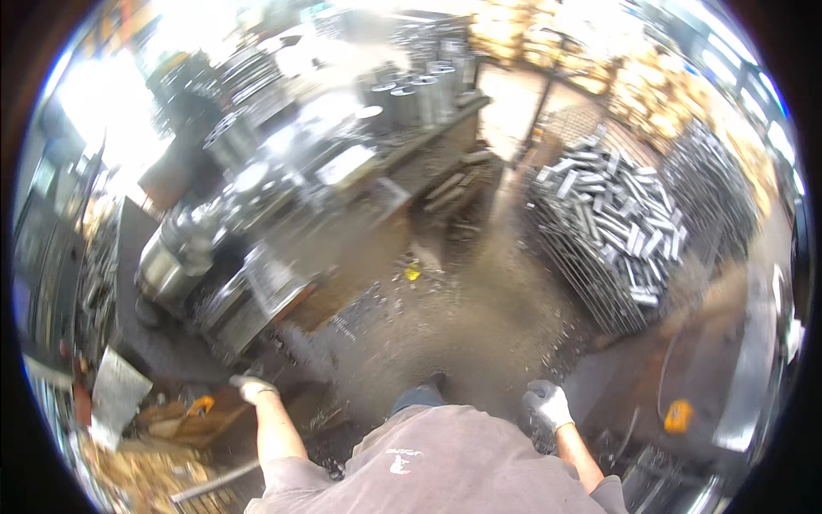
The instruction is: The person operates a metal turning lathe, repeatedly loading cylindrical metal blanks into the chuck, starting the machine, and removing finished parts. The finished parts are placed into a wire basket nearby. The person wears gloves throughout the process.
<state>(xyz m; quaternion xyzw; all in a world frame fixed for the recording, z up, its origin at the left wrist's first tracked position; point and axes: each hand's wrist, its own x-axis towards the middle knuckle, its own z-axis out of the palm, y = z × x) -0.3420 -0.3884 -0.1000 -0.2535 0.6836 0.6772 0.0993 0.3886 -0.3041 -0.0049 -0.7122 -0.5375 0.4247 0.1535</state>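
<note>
My left hand (251,387), in a pale glove with darker fingertips, hangs out to the left beside the machine's lower front. Motion smears its fingers, so their pose is unclear. On the other side, my right hand (550,405) wears a white glove with grey fingers. Those fingers bend loosely and look apart, with nothing visible in them. Both hands are held away from my body, over the floor. Nearest my right hand, further ahead, stands a wire crate (591,283) heaped with short metal cylinders (612,206).
A metal machine (180,257) stands at the left. Behind it, a workbench (411,154) carries several upright metal tubes (424,94). Scraps litter the dark floor (445,325), with a yellow piece (412,271) among them. An orange-yellow object (678,416) lies at right.
</note>
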